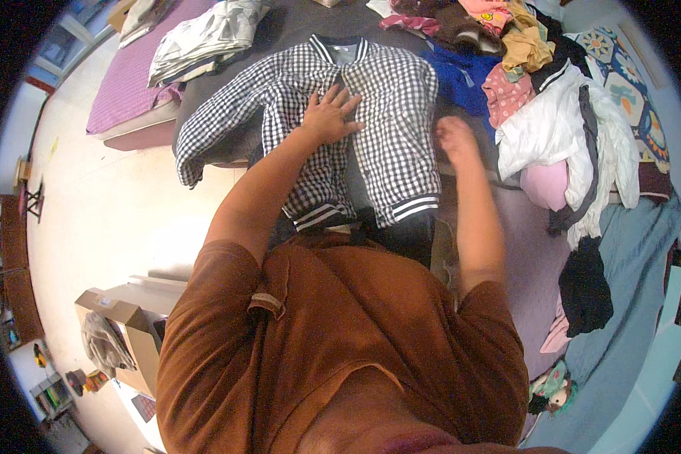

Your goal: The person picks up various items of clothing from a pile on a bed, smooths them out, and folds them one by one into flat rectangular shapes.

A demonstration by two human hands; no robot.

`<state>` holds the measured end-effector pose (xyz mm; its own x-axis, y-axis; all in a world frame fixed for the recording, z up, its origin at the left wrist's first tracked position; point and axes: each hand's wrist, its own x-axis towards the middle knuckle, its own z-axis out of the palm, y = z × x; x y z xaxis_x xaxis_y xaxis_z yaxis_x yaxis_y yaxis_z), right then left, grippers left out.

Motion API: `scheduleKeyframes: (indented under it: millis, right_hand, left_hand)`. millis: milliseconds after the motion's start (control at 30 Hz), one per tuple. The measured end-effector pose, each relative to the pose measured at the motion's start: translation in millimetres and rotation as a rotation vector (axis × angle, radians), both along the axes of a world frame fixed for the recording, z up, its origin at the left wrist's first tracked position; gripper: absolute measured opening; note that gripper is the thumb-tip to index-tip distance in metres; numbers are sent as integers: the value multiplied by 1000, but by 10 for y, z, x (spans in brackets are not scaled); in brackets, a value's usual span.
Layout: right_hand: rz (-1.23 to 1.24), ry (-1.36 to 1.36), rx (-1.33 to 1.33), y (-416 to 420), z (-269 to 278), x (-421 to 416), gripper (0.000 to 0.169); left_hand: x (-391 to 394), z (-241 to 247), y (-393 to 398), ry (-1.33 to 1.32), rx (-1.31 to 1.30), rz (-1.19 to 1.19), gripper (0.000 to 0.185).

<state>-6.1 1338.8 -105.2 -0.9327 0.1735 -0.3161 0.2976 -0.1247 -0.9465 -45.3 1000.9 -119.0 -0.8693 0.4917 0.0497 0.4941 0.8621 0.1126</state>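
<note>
A black-and-white checked jacket (397,102) lies front up before me, its collar at the far end. Dark ribbing with white stripes edges its hem, and the front hangs apart near the bottom. Flat on the chest of the jacket rests my left hand (333,116), fingers spread. The jacket's left-hand sleeve (213,127) stretches out to the side; the other sleeve is not visible. Just beyond the jacket's right edge is my right hand (457,136), blurred with its fingers partly curled. Whether it grips any cloth is unclear.
Folded white clothes (207,40) are stacked at the far left by a purple mattress (127,96). Heaped on the right are a blue garment (462,74), a white shirt (545,125) and other clothes. A cardboard box (142,352) stands at lower left, a doll (556,391) at lower right.
</note>
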Motion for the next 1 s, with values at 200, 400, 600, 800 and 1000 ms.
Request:
scheduleKeyframes:
  millis: [200,400,600,800,1000]
  right_hand:
    - [204,-63,454,-189,540,-63,41]
    - [72,-184,444,-599,48,46,44]
    - [183,234,1181,-446,668,19,30]
    - [-140,500,1212,-17,1097,-95,32]
    - [-371,982,1618,9,1558,-419,29]
  left_hand:
    - [72,-53,-15,68,30,44,80]
    - [284,407,256,-175,404,24,72]
    - [295,369,550,-506,853,599,111]
    - [234,169,633,-720,1275,392,90]
    - [131,-42,169,-625,1084,410,66]
